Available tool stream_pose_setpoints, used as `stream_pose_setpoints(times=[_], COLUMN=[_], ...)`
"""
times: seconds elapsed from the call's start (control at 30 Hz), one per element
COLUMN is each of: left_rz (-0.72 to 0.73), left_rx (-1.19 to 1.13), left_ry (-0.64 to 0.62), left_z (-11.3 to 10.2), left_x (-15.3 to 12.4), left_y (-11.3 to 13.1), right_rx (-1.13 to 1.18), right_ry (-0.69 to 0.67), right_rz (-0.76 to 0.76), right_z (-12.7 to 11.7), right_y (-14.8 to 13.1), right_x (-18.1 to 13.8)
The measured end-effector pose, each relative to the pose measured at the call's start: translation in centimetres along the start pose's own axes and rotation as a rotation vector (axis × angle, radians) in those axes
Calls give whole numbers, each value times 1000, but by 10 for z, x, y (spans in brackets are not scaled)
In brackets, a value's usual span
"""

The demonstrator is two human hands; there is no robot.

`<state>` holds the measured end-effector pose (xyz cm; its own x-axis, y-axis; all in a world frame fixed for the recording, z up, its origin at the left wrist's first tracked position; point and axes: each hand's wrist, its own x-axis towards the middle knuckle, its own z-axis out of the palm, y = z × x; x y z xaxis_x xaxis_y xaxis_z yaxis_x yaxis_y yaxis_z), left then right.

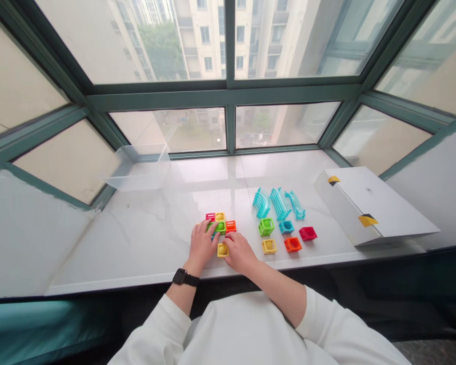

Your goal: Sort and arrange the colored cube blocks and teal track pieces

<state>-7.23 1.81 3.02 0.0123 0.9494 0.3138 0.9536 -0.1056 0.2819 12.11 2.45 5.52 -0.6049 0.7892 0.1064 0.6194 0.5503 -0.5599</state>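
Observation:
A cluster of joined hollow toy cubes (220, 223) lies on the white marble sill (148, 238): pink, yellow, green and orange ones. A yellow cube (222, 249) sits at the cluster's near end. My left hand (202, 246), with a black watch on its wrist, rests on the cluster's left side, fingers curled on the blocks. My right hand (240, 252) pinches the yellow cube from the right. Both hands are closed round the blocks.
Loose cubes lie to the right: green (266, 226), teal (286, 226), red (307, 233), yellow (269, 246), orange (292, 244). Behind them lie three turquoise curved track pieces (279, 202). A white box (368, 205) sits far right. A clear plastic bin (140, 167) stands back left by the window.

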Motion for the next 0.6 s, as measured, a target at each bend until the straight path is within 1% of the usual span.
stream_pose_setpoints(times=[0.1,0.2,0.33,0.47,0.53,0.6], left_rz=[-3,-5,-9,-7,-21,-51], left_rx=[-1,-3,-4,-19,-31,-57], left_ry=[-6,-8,-13,-36,-43,-25], left_z=[-1,-1,0,0,-1,-3], left_x=[0,0,0,1,3,6], left_y=[0,0,-2,-5,-5,0], right_rx=[158,340,542,754,824,869], right_ry=[-4,28,110,203,265,332], right_rz=[-58,-95,-76,-21,-7,-8], right_z=[-7,-20,-48,-81,-96,-107], right_y=[5,10,16,25,32,41], right_x=[-2,-5,-14,-30,-40,-50])
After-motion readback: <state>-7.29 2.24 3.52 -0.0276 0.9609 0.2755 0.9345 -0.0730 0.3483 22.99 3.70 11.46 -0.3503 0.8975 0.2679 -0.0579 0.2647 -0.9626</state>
